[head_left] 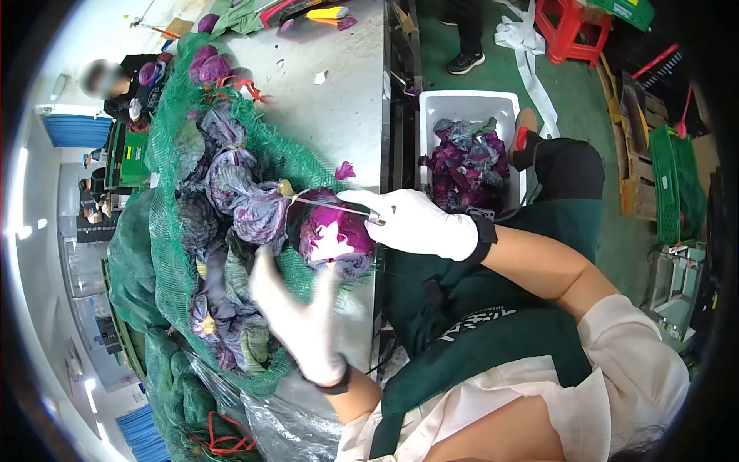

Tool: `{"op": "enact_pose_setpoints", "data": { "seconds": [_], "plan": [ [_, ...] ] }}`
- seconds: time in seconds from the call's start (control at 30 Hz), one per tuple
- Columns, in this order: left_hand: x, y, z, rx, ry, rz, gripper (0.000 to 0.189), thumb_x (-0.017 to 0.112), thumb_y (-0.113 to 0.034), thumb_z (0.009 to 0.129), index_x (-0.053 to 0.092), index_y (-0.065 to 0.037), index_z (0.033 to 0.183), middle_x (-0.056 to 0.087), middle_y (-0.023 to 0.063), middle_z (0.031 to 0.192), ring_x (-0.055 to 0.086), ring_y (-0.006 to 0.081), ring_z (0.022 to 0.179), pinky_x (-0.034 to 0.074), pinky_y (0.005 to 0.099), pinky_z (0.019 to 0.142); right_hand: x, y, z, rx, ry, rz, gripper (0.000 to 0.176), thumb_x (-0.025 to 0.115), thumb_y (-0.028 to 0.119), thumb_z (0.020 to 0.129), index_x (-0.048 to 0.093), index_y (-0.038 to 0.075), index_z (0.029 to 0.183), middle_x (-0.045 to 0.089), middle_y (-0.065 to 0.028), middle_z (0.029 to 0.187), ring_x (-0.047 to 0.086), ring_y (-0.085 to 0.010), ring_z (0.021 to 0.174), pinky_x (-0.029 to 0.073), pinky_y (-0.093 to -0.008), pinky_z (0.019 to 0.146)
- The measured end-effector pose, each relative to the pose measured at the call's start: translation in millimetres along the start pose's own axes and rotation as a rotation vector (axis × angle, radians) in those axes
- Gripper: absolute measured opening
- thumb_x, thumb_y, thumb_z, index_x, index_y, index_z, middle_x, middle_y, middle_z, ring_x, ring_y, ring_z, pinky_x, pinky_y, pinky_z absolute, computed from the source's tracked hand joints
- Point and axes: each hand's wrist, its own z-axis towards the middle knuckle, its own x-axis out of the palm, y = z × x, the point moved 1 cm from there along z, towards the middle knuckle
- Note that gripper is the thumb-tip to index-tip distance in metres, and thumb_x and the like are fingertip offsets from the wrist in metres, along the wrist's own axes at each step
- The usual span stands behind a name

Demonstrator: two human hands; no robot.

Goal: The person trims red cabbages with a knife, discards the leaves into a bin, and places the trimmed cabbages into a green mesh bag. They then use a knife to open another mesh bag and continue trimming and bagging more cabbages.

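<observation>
My right hand (419,223), in a white glove, is closed round the handle of a thin-bladed knife (331,205). The blade points left across the top of a partly trimmed red cabbage (339,242), which shows bright purple leaf and a white cut patch. Blurred by motion, my gloved left hand (296,312) has its thumb and fingers spread, with the thumb tip just below this cabbage. Left of both hands, several untrimmed red cabbages (231,181) with wilted outer leaves lie on an opened green mesh sack (296,158).
A white bin (469,98) of purple leaf scraps stands on the floor beside the metal table (339,46). At the table's far end lies a yellow-handled tool (327,13). Full green sacks (131,262) stand at left. A person (127,85) is at upper left; a red stool (573,35) stands upper right.
</observation>
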Motion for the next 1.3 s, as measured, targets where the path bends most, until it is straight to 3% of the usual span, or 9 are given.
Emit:
{"op": "enact_pose_setpoints", "data": {
  "seconds": [0.1, 0.37, 0.67, 0.93, 1.0, 1.03, 1.1, 1.2, 1.3],
  "plan": [
    [50.4, -15.5, -4.1, -0.036, 0.126, -0.147, 0.109, 0.091, -0.035, 0.066, 0.031, 0.005, 0.149, 0.041, 0.0273, 0.145, 0.041, 0.0415, 0.135, 0.034, 0.0471, 0.113, 2.9, -1.0, -4.7, -0.226, -0.079, -0.155, 0.071, 0.059, 0.013, 0.085, 0.039, 0.022, 0.153, 0.063, -0.0169, 0.072, 0.064, -0.0305, 0.058, 0.054, -0.0385, 0.058],
    [58.6, -5.2, -7.9, -0.048, 0.068, -0.186, 0.106, 0.092, -0.03, 0.066, 0.033, 0.003, 0.147, 0.046, 0.0228, 0.137, 0.048, 0.0345, 0.129, 0.04, 0.0429, 0.109, 3.5, 3.9, -11.7, -0.213, -0.028, -0.31, 0.076, 0.062, 0.017, 0.085, 0.034, 0.015, 0.155, 0.065, -0.0135, 0.071, 0.066, -0.0307, 0.06, 0.053, -0.0408, 0.056],
    [39.0, 64.2, 1.0, -0.322, 0.275, -0.928, 0.103, 0.091, -0.029, 0.067, 0.034, -0.004, 0.15, 0.047, 0.0153, 0.14, 0.049, 0.0258, 0.127, 0.04, 0.0394, 0.109, 8.3, -1.8, 14.5, -0.178, 0.039, 0.201, 0.035, 0.063, 0.019, 0.088, 0.062, 0.017, 0.123, 0.067, -0.0098, 0.078, 0.067, -0.0248, 0.068, 0.053, -0.0348, 0.067],
    [29.1, 57.3, 4.0, -0.333, 0.342, -0.913, 0.106, 0.09, -0.029, 0.069, 0.031, -0.004, 0.153, 0.044, 0.0152, 0.146, 0.044, 0.0253, 0.133, 0.033, 0.0395, 0.114, 25.2, -2.0, 25.0, -0.082, 0.191, 0.187, 0.02, 0.068, 0.028, 0.087, 0.062, 0.009, 0.088, 0.064, -0.0074, 0.074, 0.062, -0.0236, 0.065, 0.049, -0.0371, 0.065],
    [25.3, 62.7, 11.7, -0.099, 0.43, -0.679, 0.111, 0.09, -0.033, 0.068, 0.028, -0.003, 0.155, 0.038, 0.0178, 0.152, 0.036, 0.0273, 0.142, 0.027, 0.0407, 0.118, 21.1, -9.5, 24.4, -0.086, 0.007, 0.252, 0.021, 0.068, 0.027, 0.09, 0.065, 0.009, 0.098, 0.064, -0.007, 0.076, 0.062, -0.0201, 0.068, 0.051, -0.0336, 0.067],
    [24.9, 60.4, 9.5, -0.033, 0.423, -0.69, 0.108, 0.086, -0.011, 0.063, 0.028, -0.002, 0.154, 0.034, 0.0183, 0.155, 0.035, 0.0304, 0.143, 0.026, 0.0415, 0.12, 14.3, -8.3, 25.0, -0.04, -0.042, 0.289, 0.024, 0.068, 0.027, 0.09, 0.067, 0.008, 0.104, 0.065, -0.0073, 0.076, 0.063, -0.0188, 0.07, 0.051, -0.0326, 0.068],
    [22.5, 52.0, 7.0, 0.056, 0.355, -0.65, 0.105, 0.083, -0.005, 0.063, 0.029, -0.001, 0.153, 0.033, 0.0192, 0.155, 0.034, 0.0322, 0.143, 0.025, 0.0423, 0.12, 8.6, -9.7, 21.9, -0.104, -0.09, 0.273, 0.036, 0.068, 0.028, 0.092, 0.065, 0.007, 0.121, 0.066, -0.0088, 0.077, 0.064, -0.0176, 0.07, 0.053, -0.0314, 0.069],
    [10.8, 51.4, 0.3, 0.146, 0.326, -0.299, 0.095, 0.082, -0.014, 0.071, 0.034, -0.001, 0.152, 0.033, 0.0189, 0.157, 0.031, 0.0335, 0.146, 0.022, 0.0438, 0.121, 2.2, -5.4, 12.8, 0.152, 0.156, 0.327, 0.044, 0.068, 0.031, 0.093, 0.062, 0.006, 0.129, 0.067, -0.0118, 0.077, 0.066, -0.0189, 0.068, 0.053, -0.0324, 0.068],
    [16.6, 36.8, -12.3, -0.002, 0.359, -0.425, 0.105, 0.085, -0.023, 0.071, 0.026, 0.003, 0.153, 0.033, 0.0242, 0.154, 0.033, 0.0362, 0.144, 0.025, 0.044, 0.119, 16.5, -10.9, -2.4, -0.024, 0.034, 0.256, 0.051, 0.068, 0.029, 0.092, 0.056, 0.007, 0.136, 0.066, -0.0121, 0.074, 0.065, -0.0216, 0.064, 0.052, -0.0338, 0.064]
  ]
}}
